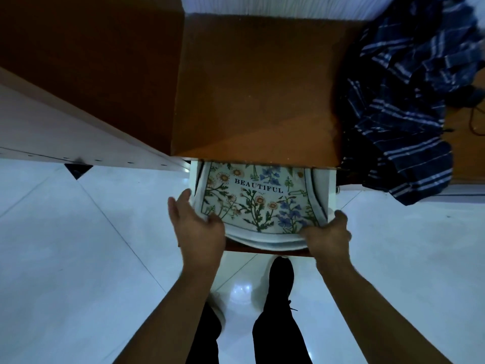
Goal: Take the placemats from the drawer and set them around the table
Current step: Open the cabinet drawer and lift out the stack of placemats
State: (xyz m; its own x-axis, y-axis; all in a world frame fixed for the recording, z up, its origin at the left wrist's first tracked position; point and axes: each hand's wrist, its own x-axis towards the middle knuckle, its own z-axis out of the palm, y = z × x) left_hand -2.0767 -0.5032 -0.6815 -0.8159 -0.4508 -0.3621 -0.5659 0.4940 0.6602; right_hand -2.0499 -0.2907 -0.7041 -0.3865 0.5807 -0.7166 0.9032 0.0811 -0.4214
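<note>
Well, my left hand (196,227) pinched the near left corner of the stack of white floral-printed placemats (257,203), thumb on top and fingers reaching along its side. My right hand (328,232) was curled round the near right corner. The stack lay in the open brown wooden drawer (244,248), its far part hidden under the brown wooden bench (262,88). I judged it best to get fingers beneath every layer, lift both corners evenly, and draw towards me so nothing snagged the bench edge or slid apart. A dark blue striped cloth (406,101) hung at the right.
</note>
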